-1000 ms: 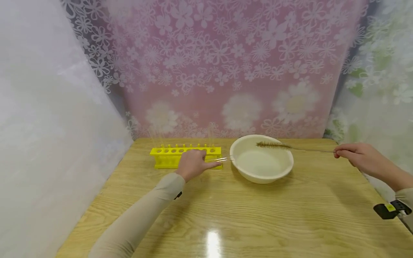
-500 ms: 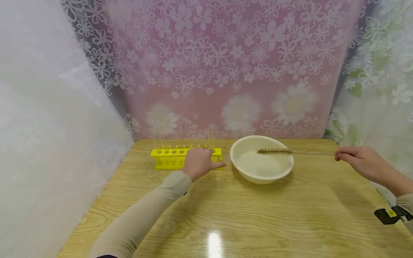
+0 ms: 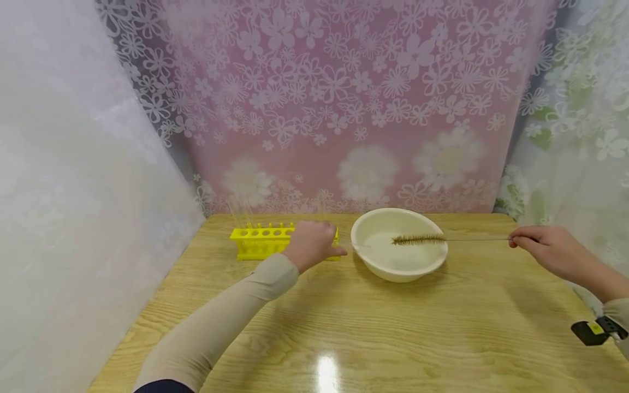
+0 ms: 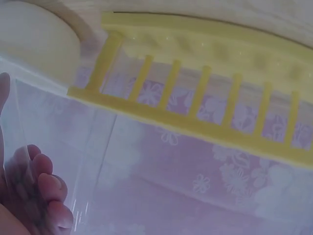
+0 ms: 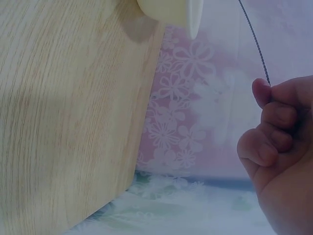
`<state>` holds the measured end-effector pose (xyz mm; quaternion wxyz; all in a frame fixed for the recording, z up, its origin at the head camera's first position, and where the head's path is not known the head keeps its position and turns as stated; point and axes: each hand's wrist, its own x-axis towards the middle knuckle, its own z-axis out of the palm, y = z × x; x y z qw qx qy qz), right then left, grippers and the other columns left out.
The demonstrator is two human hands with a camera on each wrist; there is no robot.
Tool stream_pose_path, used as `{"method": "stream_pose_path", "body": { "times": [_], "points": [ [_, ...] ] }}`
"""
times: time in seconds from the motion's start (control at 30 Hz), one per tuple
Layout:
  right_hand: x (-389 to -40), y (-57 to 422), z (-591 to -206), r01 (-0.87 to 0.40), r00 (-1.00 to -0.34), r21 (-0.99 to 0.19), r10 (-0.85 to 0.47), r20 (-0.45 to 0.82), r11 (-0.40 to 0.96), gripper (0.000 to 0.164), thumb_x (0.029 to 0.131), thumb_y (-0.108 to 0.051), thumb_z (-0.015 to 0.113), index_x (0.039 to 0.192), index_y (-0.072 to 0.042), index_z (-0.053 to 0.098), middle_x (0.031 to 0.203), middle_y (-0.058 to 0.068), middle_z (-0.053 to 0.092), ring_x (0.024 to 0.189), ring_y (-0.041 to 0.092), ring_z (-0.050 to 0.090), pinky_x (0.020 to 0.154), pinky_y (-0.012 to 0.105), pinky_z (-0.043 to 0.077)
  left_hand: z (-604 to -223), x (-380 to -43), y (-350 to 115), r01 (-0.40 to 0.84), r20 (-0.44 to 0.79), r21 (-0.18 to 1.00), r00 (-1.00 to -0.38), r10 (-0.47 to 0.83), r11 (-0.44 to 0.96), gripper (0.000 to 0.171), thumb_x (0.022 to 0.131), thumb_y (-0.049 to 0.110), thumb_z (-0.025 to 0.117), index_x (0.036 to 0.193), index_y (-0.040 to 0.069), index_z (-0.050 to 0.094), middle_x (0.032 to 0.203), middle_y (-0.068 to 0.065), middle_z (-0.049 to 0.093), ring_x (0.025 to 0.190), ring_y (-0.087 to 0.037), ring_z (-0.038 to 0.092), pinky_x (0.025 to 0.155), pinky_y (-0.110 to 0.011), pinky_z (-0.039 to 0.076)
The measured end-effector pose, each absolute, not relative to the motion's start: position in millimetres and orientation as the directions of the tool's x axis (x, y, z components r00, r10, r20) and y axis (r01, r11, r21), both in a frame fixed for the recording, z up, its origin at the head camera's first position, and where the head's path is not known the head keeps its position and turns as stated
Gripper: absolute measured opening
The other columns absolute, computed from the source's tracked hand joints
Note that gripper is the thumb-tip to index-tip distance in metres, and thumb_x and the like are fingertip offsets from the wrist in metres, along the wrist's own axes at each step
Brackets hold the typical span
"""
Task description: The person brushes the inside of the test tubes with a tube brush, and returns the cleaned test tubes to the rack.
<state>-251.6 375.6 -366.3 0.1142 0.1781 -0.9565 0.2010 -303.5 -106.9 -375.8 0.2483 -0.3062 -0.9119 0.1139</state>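
My left hand (image 3: 314,242) grips a clear glass test tube (image 4: 18,117), its fingers curled round it in the left wrist view. The tube points right toward the cream basin (image 3: 388,273) and shows only faintly in the head view. Behind that hand stands a yellow test tube rack (image 3: 260,251), its right part covered by the hand. On the right, my right hand (image 3: 547,248) pinches the twisted wire handle (image 5: 255,39) of a test tube brush (image 3: 417,239). The brown bristles lie level over the basin's opening, tip to the left.
Clear test tubes (image 3: 239,212) stand in the rack's left end, and more glass (image 3: 321,204) rises near its right end. The wooden table (image 3: 393,333) reaches back to a pink flowered curtain (image 3: 314,125). Pale sheets hang at both sides.
My left hand has shifted right with the test tube, closer to the basin. The right hand and brush have dropped slightly, the bristles now lower over the basin.
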Motion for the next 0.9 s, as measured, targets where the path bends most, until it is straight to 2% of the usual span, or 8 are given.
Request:
{"method": "stream_pose_path", "body": {
  "times": [0.1,0.2,0.3,0.43,0.57,0.7,0.9],
  "points": [
    [-251,375,-367,-0.386,-0.911,-0.343,-0.295,0.289,0.856,0.025,0.105,-0.005,0.050,0.113,0.011,0.068,0.098,0.017,0.074,0.083,-0.024,0.043,0.058,0.025,0.045,-374,-305,-103,0.494,0.364,-0.418,-0.678,0.639,0.762,0.060,0.079,0.079,0.063,0.066,0.021,0.053,0.054,0.009,0.039,0.043,-0.005,0.026,0.038,-0.022,0.019],
    [-250,374,-366,-0.382,-0.912,-0.341,-0.292,0.288,0.859,0.026,0.105,-0.005,0.050,0.114,0.011,0.067,0.099,0.017,0.074,0.081,-0.023,0.046,0.058,0.025,0.045,-370,-305,-101,0.493,0.347,-0.452,-0.671,0.656,0.743,0.059,0.079,0.079,0.063,0.069,0.021,0.057,0.058,0.009,0.047,0.044,-0.005,0.032,0.038,-0.021,0.027],
    [-250,373,-365,-0.388,-0.908,-0.332,-0.295,0.297,0.859,0.025,0.105,-0.005,0.050,0.114,0.011,0.067,0.099,0.017,0.074,0.081,-0.020,0.049,0.058,0.025,0.045,-366,-306,-99,0.505,0.329,-0.478,-0.656,0.680,0.719,0.058,0.079,0.078,0.065,0.074,0.019,0.064,0.064,0.007,0.058,0.046,-0.006,0.040,0.040,-0.021,0.035],
    [-249,373,-364,-0.399,-0.902,-0.325,-0.303,0.309,0.857,0.024,0.104,-0.005,0.051,0.114,0.011,0.068,0.099,0.016,0.074,0.082,-0.020,0.049,0.059,0.025,0.046,-362,-309,-96,0.531,0.305,-0.495,-0.635,0.710,0.688,0.058,0.078,0.075,0.067,0.085,0.018,0.070,0.074,0.005,0.067,0.050,-0.006,0.046,0.042,-0.022,0.040],
    [-249,373,-364,-0.408,-0.900,-0.343,-0.310,0.305,0.846,0.024,0.104,-0.005,0.052,0.114,0.009,0.069,0.100,0.017,0.074,0.084,-0.023,0.044,0.059,0.024,0.046,-360,-312,-94,0.534,0.293,-0.532,-0.612,0.735,0.657,0.057,0.078,0.075,0.068,0.085,0.019,0.069,0.075,0.007,0.066,0.052,-0.005,0.044,0.044,-0.021,0.039],
    [-249,372,-365,-0.424,-0.892,-0.340,-0.323,0.316,0.839,0.023,0.103,-0.004,0.052,0.112,0.006,0.070,0.100,0.015,0.075,0.083,-0.021,0.046,0.058,0.025,0.044,-357,-314,-92,0.536,0.276,-0.565,-0.594,0.756,0.627,0.055,0.077,0.074,0.069,0.082,0.019,0.068,0.071,0.007,0.062,0.050,-0.006,0.043,0.043,-0.021,0.037],
    [-250,369,-366,-0.437,-0.884,-0.327,-0.332,0.331,0.838,0.022,0.103,-0.003,0.052,0.111,0.005,0.070,0.098,0.013,0.075,0.080,-0.017,0.050,0.058,0.026,0.044,-351,-315,-88,0.540,0.260,-0.581,-0.587,0.767,0.609,0.057,0.075,0.073,0.072,0.088,0.017,0.072,0.076,0.005,0.068,0.052,-0.007,0.049,0.045,-0.021,0.042]
  ]
}}
